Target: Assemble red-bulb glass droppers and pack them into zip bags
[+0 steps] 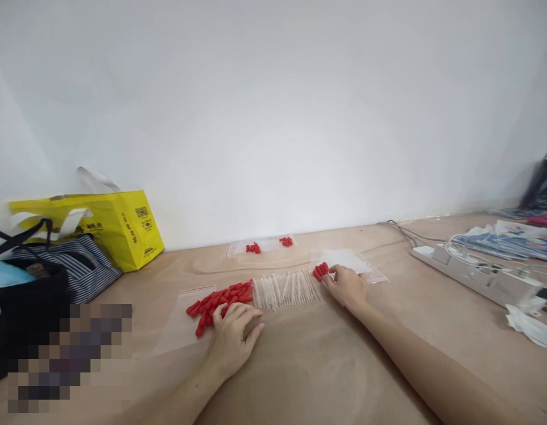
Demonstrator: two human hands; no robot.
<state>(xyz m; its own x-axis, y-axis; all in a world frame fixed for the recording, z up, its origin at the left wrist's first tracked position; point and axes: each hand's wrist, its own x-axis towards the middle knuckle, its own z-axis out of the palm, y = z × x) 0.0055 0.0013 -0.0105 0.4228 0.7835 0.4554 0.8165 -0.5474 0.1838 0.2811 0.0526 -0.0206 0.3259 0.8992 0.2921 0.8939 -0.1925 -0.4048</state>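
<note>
My left hand (233, 333) is open, its fingers spread and thumb apart, at the near edge of a pile of red tapered plugs (220, 301). Whether its fingertips touch the plugs I cannot tell. The pile lies partly on a clear zip bag (173, 321). Beside it is a row of thin white sticks (285, 290), laid side by side between my hands. To the right, my right hand (347, 286) has its fingers closed against a small row of red plugs (320, 271) at the left end of another clear bag (375, 273). Its palm side is hidden.
Farther back lies a clear bag (269, 247) with two groups of red plugs. On the left stand a yellow bag (127, 230) and a striped bag (85, 268). A white power strip (468, 277) with cables, a crumpled tissue (530, 326) and printed packets (508, 241) lie right.
</note>
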